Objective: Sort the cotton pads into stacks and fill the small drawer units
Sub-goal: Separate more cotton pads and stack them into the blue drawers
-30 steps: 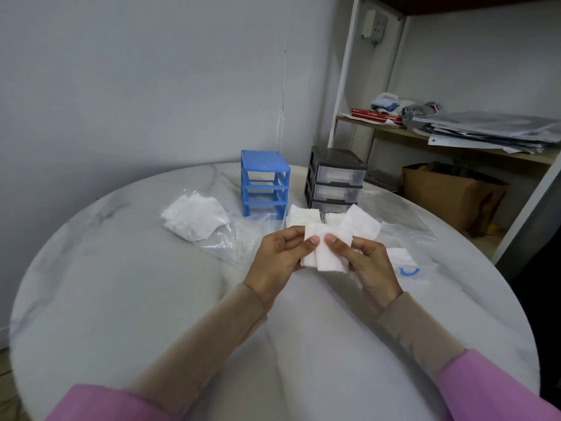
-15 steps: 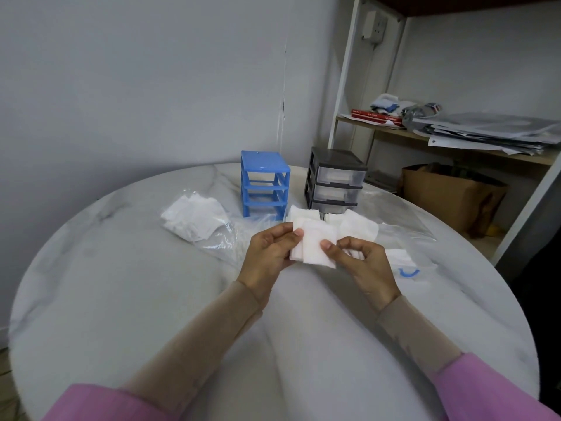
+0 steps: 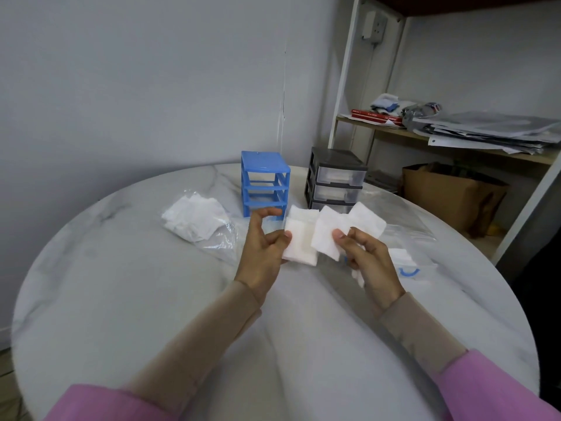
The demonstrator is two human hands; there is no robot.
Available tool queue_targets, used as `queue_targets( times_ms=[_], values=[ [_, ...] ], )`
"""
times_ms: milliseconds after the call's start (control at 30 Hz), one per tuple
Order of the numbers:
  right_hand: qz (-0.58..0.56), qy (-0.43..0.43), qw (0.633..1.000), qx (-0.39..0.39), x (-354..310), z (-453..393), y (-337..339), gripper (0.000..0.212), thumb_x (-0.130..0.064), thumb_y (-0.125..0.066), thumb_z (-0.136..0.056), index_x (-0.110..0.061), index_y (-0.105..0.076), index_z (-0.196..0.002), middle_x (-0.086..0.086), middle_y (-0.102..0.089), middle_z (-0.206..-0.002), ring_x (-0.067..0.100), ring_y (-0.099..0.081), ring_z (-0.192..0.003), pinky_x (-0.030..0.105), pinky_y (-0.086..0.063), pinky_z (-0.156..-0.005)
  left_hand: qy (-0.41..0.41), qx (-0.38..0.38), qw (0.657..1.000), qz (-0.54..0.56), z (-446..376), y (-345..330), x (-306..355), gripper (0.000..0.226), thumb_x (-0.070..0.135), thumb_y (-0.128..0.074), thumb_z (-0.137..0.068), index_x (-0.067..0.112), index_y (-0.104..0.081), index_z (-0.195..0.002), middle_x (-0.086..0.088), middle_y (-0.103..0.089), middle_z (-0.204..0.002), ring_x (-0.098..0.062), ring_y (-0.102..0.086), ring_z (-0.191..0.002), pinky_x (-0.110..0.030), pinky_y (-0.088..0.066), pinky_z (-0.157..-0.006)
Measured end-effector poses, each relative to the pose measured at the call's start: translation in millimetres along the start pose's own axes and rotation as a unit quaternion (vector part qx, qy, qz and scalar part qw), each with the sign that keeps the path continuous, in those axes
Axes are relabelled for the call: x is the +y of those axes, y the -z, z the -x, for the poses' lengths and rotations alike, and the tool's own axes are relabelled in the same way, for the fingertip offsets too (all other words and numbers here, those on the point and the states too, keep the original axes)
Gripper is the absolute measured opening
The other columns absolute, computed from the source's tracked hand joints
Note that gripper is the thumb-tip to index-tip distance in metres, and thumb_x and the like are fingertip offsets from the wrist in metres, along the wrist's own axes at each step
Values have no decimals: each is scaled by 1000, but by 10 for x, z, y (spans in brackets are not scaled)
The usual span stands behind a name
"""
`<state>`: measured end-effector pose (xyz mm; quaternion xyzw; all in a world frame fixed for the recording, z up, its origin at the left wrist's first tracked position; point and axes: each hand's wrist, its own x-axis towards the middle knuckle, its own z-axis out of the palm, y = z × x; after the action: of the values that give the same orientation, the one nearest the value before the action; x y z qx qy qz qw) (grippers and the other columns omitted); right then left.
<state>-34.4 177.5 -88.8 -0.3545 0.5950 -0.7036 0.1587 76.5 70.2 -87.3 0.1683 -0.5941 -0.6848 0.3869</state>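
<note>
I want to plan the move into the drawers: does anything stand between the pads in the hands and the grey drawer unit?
Nothing visible does. The left hand and right hand hold cotton pads just in front of the grey drawer unit, with no object between. But its drawers look closed, so one needs pulling open first.

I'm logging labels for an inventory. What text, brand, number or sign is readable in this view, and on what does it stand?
No text can be read.
Red books on the shelf: white lettering, too blurred to read.
Plastic bag on the table: a blue curved mark, no legible letters.
Blue drawer unit, grey drawer unit, cotton pads: no markings visible.
</note>
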Motion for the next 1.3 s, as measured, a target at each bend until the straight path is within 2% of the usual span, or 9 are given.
queue_targets(
  times_ms=[100, 167, 267, 433, 600, 733, 1067, 1200, 1300],
  values=[
    [-24, -22, 999, -12, 25, -13, -2, 28, -12, -58, -89, -10, -44, -64, -12, -38, -54, 5, -35, -55, 22, -24, -55, -4, -28, 999, -28, 7, -19, -15, 28, -9, -41, -92, 13, -54, -79, 2, -60, -70, -14, -53, -68, -27, -44, -62],
    [-30, -20, 999, -15, 41, -17, 3, 29, -11, -58, -88, -12, -44, -63, -10, -36, -55, 7, -32, -56, 25, -21, -56, 6, -27, 999, -32, 5, -37, -25, 36, -9, -42, -92, 13, -62, -73, 6, -64, -73, -16, -55, -75, -28, -47, -67],
    [-10, -1, 1000, -25, 39, -3, 2, 31, -9, -60, -87, -11, -46, -59, -13, -38, -53, 1, -37, -53, 14, -29, -52, 18, -25, 999, -20, 8, -58, -28, 24, -7, -52, -88, 10, -69, -92, -4, -67, -87, -17, -62, -82, -26, -53, -75],
    [4, -6, 999, -34, 59, -2, -21, 26, -6, -63, -84, -10, -55, -59, -17, -51, -53, -6, -49, -56, 5, -36, -54, -5, -21, 1000, -1, 23, -49, -9, 31, -15, -56, -82, 9, -63, -101, -12, -67, -90, -5, -67, -65, -16, -53, -58],
    [21, 3, 999, -39, 68, 9, -30, 26, -4, -64, -83, -7, -57, -58, -16, -50, -49, -5, -48, -53, 4, -34, -56, 2, -38, 999, 22, 26, -57, -1, 47, -13, -47, -88, 14, -47, -127, 0, -69, -77, -3, -66, -62, -15, -53, -59],
    [37, 8, 999, -17, 83, -3, -25, 25, -11, -69, -79, -11, -60, -56, -15, -53, -54, -2, -50, -62, 8, -37, -65, 24, -50, 998, 11, 23, -75, 1, 32, -8, -45, -92, -1, -55, -121, -3, -67, -86, -2, -67, -66, -15, -53, -63],
    [51, 4, 999, 1, 99, -10, -22, 24, -12, -72, -78, -10, -60, -57, -16, -53, -52, -3, -49, -59, 8, -37, -63, 82, -26, 994, 68, 19, -112, 29, 24, 9, -46, -96, 13, -58, -116, -10, -63, -106, -13, -62, -83, -17, -54, -64],
    [65, 11, 998, -4, 80, 14, -32, 21, -11, -71, -79, -12, -61, -60, -16, -55, -54, -5, -51, -60, 7, -38, -64, 40, -47, 997, 49, 27, -106, -2, 35, 0, -55, -89, 13, -52, -121, -7, -68, -87, -6, -66, -69, -18, -55, -64],
    [52, 1, 999, 7, 56, 3, -39, 22, -3, -56, -89, -14, -62, -71, -17, -61, -66, -6, -52, -59, 7, -37, -55, 9, -40, 998, 50, 41, -92, -16, 34, -7, -49, -90, 13, -45, -117, -4, -68, -78, -4, -65, -62, -18, -54, -59]
  ],
)
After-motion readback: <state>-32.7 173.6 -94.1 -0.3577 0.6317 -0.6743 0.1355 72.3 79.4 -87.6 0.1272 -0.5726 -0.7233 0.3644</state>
